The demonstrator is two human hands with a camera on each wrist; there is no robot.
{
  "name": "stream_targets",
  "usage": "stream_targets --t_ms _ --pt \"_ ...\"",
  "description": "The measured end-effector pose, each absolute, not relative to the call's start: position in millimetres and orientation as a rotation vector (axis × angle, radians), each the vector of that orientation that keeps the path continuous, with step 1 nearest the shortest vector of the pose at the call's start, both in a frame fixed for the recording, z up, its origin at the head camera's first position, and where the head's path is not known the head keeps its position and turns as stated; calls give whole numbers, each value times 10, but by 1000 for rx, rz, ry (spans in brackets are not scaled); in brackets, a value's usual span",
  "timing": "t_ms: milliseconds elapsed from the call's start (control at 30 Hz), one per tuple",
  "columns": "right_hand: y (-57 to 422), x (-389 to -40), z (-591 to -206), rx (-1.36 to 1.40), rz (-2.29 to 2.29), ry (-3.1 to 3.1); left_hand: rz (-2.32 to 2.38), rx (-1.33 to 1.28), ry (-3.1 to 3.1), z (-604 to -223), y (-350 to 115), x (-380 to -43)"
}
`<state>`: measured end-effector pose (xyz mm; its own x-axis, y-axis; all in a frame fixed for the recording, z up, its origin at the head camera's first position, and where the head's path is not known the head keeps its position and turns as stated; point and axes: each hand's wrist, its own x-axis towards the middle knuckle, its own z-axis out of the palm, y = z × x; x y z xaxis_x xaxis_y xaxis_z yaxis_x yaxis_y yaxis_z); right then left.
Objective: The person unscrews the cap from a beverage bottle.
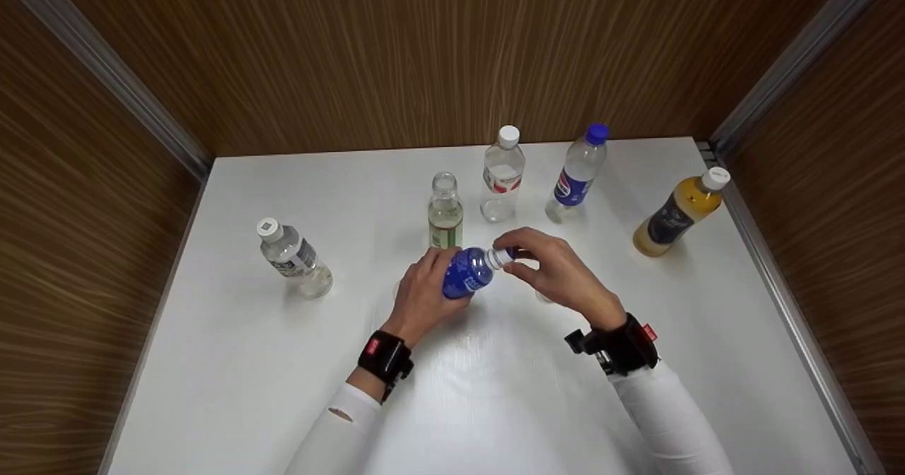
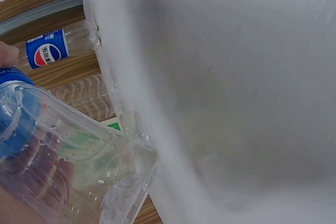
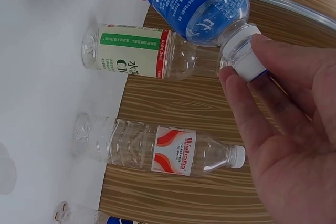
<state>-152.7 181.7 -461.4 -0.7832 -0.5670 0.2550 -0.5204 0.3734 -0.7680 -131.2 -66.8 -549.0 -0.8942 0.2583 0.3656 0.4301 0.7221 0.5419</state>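
My left hand [image 1: 424, 288] is wrapped around a clear plastic bottle with a blue label [image 1: 465, 273], tilted with its neck toward the right hand. Thumb and fingers of my right hand [image 1: 558, 270] pinch the white cap with a blue top [image 3: 249, 66] at the bottle's mouth. Clear neck shows between the cap and the white ring below it in the right wrist view. Water drops cling inside the bottle's clear lower part [image 2: 79, 150]. Just behind the left hand stands an uncapped bottle with a green and cream label [image 1: 445, 220].
Along the back of the white table [image 1: 353, 199] stand a white-capped Wahaha bottle [image 1: 502, 178] and a blue-capped Pepsi bottle [image 1: 576, 174]. An amber drink bottle [image 1: 672, 217] is at the right, a clear white-capped bottle [image 1: 295, 259] at the left. Wood-grain panels [image 1: 452, 58] enclose the table.
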Motion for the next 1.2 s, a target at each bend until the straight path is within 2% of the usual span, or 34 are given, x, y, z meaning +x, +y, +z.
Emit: stream_targets --t_ms 200,567,1200 --pt "1805 -1519 -4600 -965 -1350 2571 -949 -550 -2662 -5504 -666 -1312" --pt "1777 -1488 -4578 -530 -1162 2722 -957 -549 -2678 -5493 -665 -1306" --pt "1683 -1502 -4625 -652 -1181 2801 -905 -568 -2668 -5521 -666 -1306"
